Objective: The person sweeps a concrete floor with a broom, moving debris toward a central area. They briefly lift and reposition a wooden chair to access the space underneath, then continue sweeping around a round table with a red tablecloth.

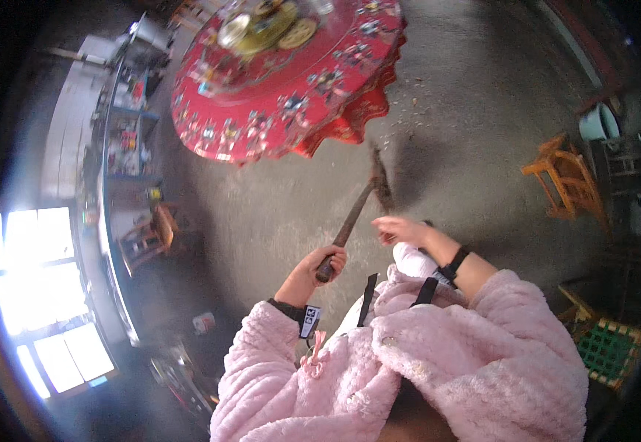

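My left hand (330,265) is closed around the lower end of the wooden handle of a pickaxe-like tool (352,218). Its long, narrow, rusty-looking head (381,182) points away from me, over the concrete floor. Blur hides the head's exact form. To the right, my right hand (400,229) is just below the tool's head, with its fingers partly bent and apart from the handle. Nothing shows in that hand. Beyond the tool stands a round table with a red floral tablecloth (320,105), bearing a yellow-green dish (265,33).
Small pale bits (403,119) lie scattered on the floor right of the table. A wooden chair (569,179) and a pale bucket (598,122) are at the right. A green woven stool (608,351) is lower right. Another wooden chair (152,235) stands by shelves (132,138) at the left.
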Tool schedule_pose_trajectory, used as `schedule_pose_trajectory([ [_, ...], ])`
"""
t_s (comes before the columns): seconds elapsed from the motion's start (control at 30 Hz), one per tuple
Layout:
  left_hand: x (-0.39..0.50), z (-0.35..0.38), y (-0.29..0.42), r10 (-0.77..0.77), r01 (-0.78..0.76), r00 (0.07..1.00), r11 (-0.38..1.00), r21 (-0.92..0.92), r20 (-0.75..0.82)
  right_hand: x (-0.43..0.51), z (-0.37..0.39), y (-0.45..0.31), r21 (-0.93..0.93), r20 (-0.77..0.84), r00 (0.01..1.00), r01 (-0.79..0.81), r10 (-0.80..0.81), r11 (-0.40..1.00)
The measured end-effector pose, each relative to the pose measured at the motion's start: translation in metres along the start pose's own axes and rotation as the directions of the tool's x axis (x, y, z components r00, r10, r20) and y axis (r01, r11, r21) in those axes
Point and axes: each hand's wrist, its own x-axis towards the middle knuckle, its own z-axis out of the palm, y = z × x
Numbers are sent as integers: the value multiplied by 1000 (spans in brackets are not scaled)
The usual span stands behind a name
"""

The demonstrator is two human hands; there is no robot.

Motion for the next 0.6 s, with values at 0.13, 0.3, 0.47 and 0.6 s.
schedule_pose_trajectory([
  [0.13, -38, -108, -77, 267, -270, 961, 962, -27, -72, -67, -63, 39, -168, -499, 865, -162, 58, 972],
  [0.3, -35, -193, -123, 331, -397, 908, 877, -271, -258, -197, -159, 48, 266, -716, 659, -48, 230, 963],
  [0.47, 26, -215, -109, 435, -542, 812, 808, -229, -388, -267, -241, 29, 318, -880, 402, 106, 252, 942],
  [0.6, 109, -168, -112, 847, -778, 524, 434, 454, 88, -295, -286, -3, 175, -831, 507, -157, 232, 972],
])
